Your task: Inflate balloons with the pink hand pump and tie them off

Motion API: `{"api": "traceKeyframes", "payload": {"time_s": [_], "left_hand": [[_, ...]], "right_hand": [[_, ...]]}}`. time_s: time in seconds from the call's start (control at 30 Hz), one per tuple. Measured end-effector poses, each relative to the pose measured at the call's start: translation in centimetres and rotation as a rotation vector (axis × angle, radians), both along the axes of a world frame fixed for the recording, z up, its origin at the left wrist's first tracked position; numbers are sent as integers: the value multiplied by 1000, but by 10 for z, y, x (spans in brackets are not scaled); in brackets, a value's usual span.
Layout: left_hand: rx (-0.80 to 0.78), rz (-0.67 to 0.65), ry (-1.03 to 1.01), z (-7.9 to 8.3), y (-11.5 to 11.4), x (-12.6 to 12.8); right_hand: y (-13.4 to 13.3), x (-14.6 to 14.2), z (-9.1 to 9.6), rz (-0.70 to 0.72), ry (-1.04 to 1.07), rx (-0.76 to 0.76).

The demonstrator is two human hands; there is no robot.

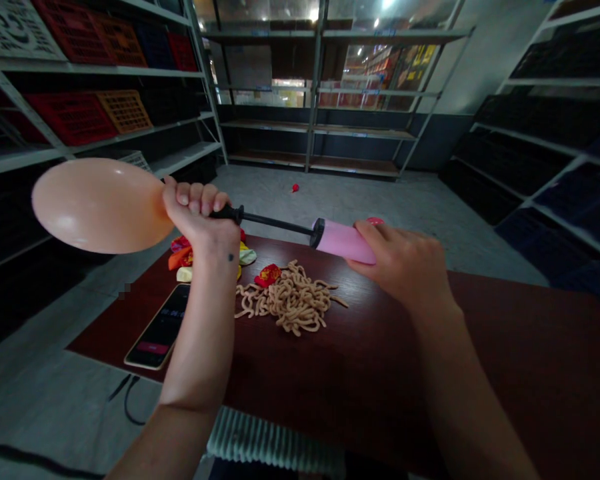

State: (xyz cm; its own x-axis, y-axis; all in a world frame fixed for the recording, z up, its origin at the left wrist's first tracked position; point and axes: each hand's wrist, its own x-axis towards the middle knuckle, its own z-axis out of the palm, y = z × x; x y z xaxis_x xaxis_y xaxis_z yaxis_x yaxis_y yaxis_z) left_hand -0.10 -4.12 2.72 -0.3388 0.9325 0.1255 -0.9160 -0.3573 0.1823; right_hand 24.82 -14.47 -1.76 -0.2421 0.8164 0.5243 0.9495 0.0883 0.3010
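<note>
A hand pump spans the space between my hands above the table, its black rod drawn out of the pink barrel (341, 240). My left hand (200, 207) is closed around the pump's black end, where the neck of an inflated peach balloon (100, 205) also sits, partly hidden by the fingers. My right hand (397, 257) wraps round the far part of the pink barrel. Below lies a heap of tan, uninflated long balloons (300, 300), with a red-and-yellow printed balloon (268, 275) on it. Several coloured balloons (180, 259) lie partly behind my left wrist.
A phone (157, 327) lies near the left edge of the dark brown table (340, 387). Shelves with crates (75, 117) stand on the left, metal racks (310, 127) at the back, and dark bins (570, 207) on the right. A small red object (295, 188) is on the floor.
</note>
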Motion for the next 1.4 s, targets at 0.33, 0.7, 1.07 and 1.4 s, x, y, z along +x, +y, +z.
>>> {"api": "traceKeyframes", "payload": {"time_s": [0.33, 0.7, 1.07, 1.4], "left_hand": [[-97, -166, 191, -22, -14, 65], [-60, -253, 245, -33, 4, 61], [-40, -100, 218, -15, 14, 4], [-66, -48, 71, -9, 9, 1]], "right_hand": [[-6, -24, 0, 6, 2, -63], [2, -18, -7, 46, 178, -104], [0, -4, 2, 18, 156, -134], [-10, 14, 13, 1, 184, -89]]}}
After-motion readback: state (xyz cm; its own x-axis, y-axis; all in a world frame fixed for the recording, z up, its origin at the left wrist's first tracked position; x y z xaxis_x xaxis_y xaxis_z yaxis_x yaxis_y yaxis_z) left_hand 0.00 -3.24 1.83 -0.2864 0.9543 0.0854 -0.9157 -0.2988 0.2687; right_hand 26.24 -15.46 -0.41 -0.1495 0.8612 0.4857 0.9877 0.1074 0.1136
